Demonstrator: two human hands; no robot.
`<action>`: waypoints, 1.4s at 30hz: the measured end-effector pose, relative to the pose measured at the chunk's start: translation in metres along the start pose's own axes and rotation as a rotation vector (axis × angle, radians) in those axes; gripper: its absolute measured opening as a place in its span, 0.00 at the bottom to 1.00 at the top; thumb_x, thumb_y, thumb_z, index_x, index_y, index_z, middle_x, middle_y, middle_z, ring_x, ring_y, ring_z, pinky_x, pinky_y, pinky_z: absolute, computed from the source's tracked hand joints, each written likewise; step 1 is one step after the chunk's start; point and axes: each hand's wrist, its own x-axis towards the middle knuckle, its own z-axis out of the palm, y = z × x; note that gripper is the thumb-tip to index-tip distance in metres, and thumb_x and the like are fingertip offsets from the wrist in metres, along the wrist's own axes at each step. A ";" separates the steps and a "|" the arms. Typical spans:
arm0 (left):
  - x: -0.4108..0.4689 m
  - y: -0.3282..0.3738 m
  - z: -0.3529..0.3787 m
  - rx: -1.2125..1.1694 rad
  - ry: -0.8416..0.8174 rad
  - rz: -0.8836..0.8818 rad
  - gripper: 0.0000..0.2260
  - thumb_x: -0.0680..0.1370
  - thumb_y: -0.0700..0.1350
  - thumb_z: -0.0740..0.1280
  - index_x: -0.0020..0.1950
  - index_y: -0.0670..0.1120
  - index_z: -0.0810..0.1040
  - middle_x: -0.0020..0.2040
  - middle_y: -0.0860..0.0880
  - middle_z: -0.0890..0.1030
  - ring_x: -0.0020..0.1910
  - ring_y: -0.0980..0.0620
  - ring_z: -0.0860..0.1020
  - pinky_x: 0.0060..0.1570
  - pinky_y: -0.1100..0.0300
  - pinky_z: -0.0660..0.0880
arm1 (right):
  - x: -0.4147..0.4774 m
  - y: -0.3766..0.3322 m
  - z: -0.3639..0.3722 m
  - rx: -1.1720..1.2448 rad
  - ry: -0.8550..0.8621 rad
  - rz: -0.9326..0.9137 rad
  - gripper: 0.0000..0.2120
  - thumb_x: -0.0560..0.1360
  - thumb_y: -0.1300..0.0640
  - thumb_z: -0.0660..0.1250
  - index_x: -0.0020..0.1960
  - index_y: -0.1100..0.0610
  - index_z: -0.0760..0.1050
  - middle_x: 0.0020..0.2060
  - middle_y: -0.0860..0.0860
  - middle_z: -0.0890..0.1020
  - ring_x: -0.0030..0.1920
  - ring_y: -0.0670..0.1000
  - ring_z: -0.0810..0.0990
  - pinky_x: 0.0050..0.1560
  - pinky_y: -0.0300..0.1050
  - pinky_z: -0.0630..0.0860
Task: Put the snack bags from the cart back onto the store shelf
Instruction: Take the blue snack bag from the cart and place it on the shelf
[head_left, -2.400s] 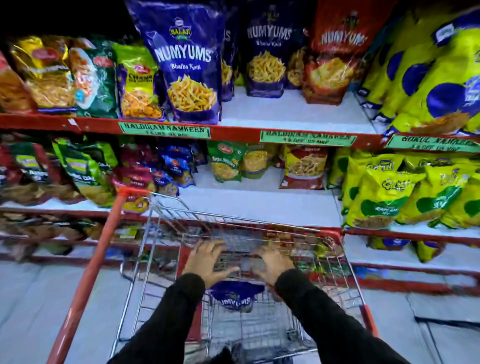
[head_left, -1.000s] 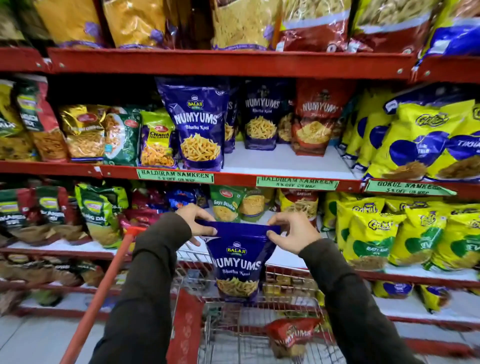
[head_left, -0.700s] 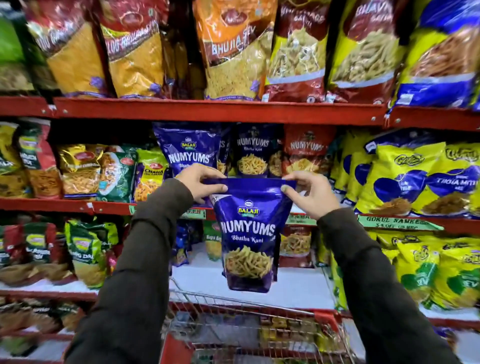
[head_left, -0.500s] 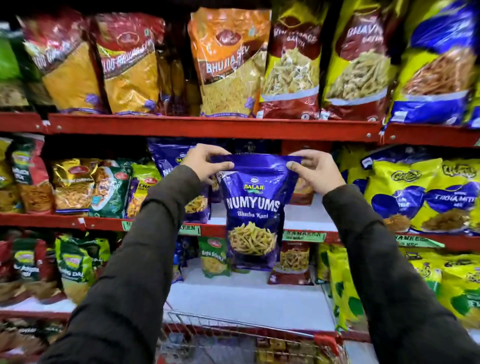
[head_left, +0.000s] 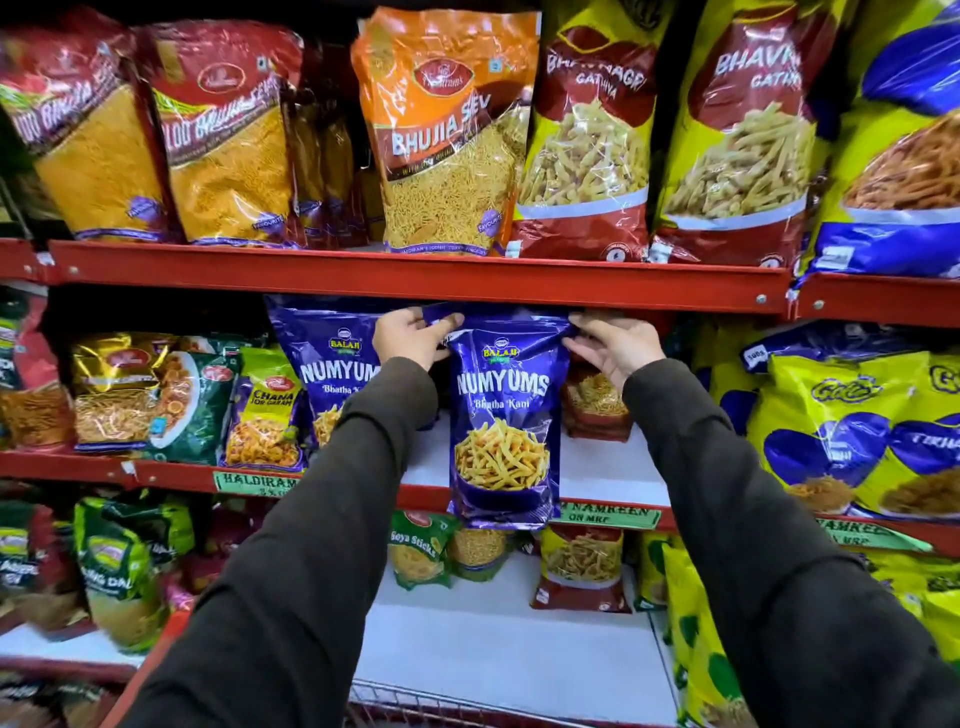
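I hold a purple Numyums snack bag (head_left: 503, 415) upright by its two top corners. My left hand (head_left: 411, 336) pinches the left corner and my right hand (head_left: 613, 345) pinches the right one. The bag's top is just under the red edge of the upper shelf, and its bottom hangs in front of the middle shelf's red front lip (head_left: 171, 475). A matching purple Numyums bag (head_left: 324, 364) stands on that shelf right beside it on the left. Only the cart's wire rim (head_left: 395, 699) shows at the bottom.
White bare shelf board (head_left: 602, 467) lies behind and right of the held bag. A red snack bag (head_left: 595, 405) stands behind it. Yellow-blue bags (head_left: 852, 431) fill the right, green and gold bags (head_left: 171, 400) the left. Large bags crowd the upper shelf (head_left: 415, 275).
Both hands lifted the purple bag out of the cart and carried it up and forward to the middle shelf. In the last half second it moved further in, under the upper shelf's edge.
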 end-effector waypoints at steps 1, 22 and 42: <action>0.002 -0.003 0.003 -0.061 0.026 -0.055 0.25 0.67 0.38 0.78 0.61 0.34 0.75 0.49 0.48 0.77 0.46 0.48 0.78 0.44 0.52 0.83 | 0.003 0.002 0.000 0.021 0.004 0.002 0.04 0.72 0.74 0.67 0.42 0.67 0.75 0.39 0.60 0.81 0.44 0.57 0.81 0.43 0.48 0.84; 0.032 -0.045 0.044 0.102 0.066 0.058 0.25 0.78 0.43 0.65 0.74 0.45 0.64 0.71 0.42 0.72 0.69 0.42 0.72 0.66 0.56 0.66 | 0.070 0.050 -0.002 0.040 0.085 0.063 0.08 0.73 0.70 0.68 0.52 0.62 0.77 0.50 0.58 0.83 0.56 0.59 0.80 0.45 0.49 0.83; -0.025 -0.124 0.021 -0.118 -0.248 -0.276 0.27 0.81 0.61 0.42 0.78 0.53 0.54 0.80 0.50 0.57 0.79 0.48 0.56 0.78 0.44 0.52 | 0.008 0.156 -0.020 -0.224 -0.012 0.314 0.21 0.79 0.39 0.51 0.68 0.47 0.65 0.60 0.49 0.72 0.62 0.56 0.72 0.60 0.57 0.72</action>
